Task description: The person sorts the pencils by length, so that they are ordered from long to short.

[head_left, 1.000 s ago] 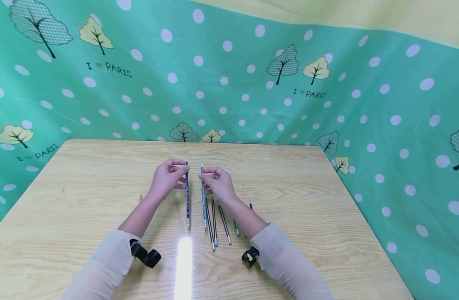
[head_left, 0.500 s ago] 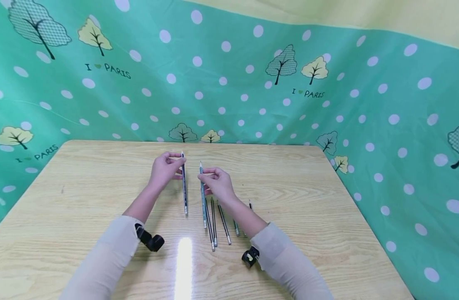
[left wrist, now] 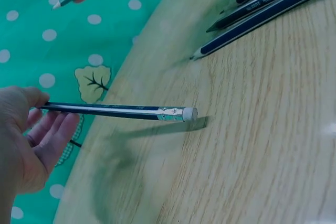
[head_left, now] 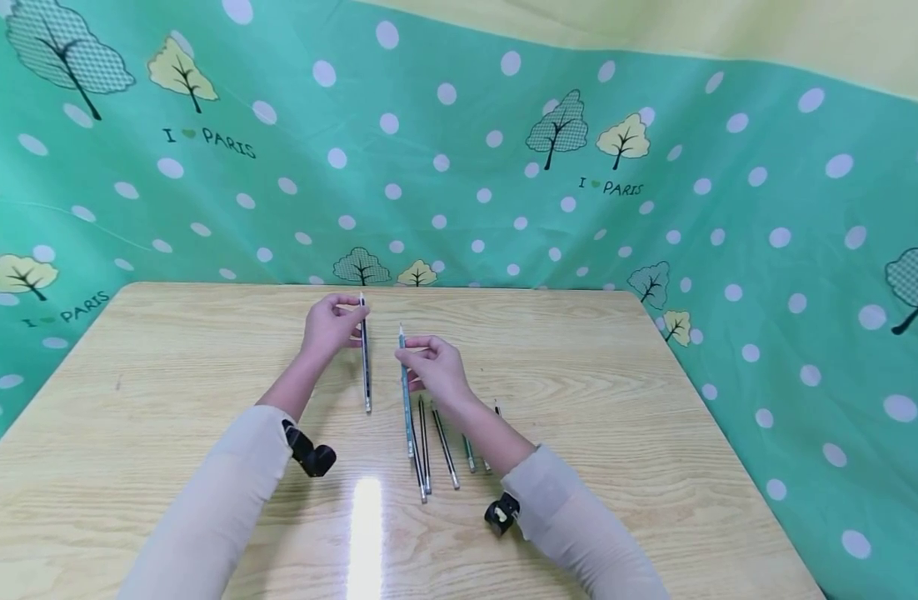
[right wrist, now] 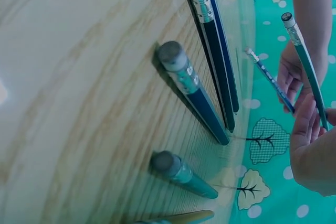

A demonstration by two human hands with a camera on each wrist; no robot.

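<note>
Near the table's far edge my left hand (head_left: 331,325) pinches a dark blue pencil (head_left: 365,362) by its tip end. Its white eraser (left wrist: 190,114) points back toward me, and a shadow beneath shows it held above the wood. To the right, my right hand (head_left: 435,367) pinches a light teal pencil (head_left: 406,400) between thumb and fingers, point away from me. Under and beside the right wrist lie several dark pencils (head_left: 445,450) and a green pencil (head_left: 469,454), erasers toward me. The right forearm partly hides some of them.
The wooden table (head_left: 204,367) carries a bright light reflection (head_left: 365,533) in front. A green dotted curtain (head_left: 459,167) rises behind the far edge and along the right side. In the right wrist view, a yellowish pencil (right wrist: 189,217) lies beside the green one.
My left hand has moved away from me and slightly left, carrying the dark blue pencil toward the far edge. The right hand stays almost still with the teal pencil.
</note>
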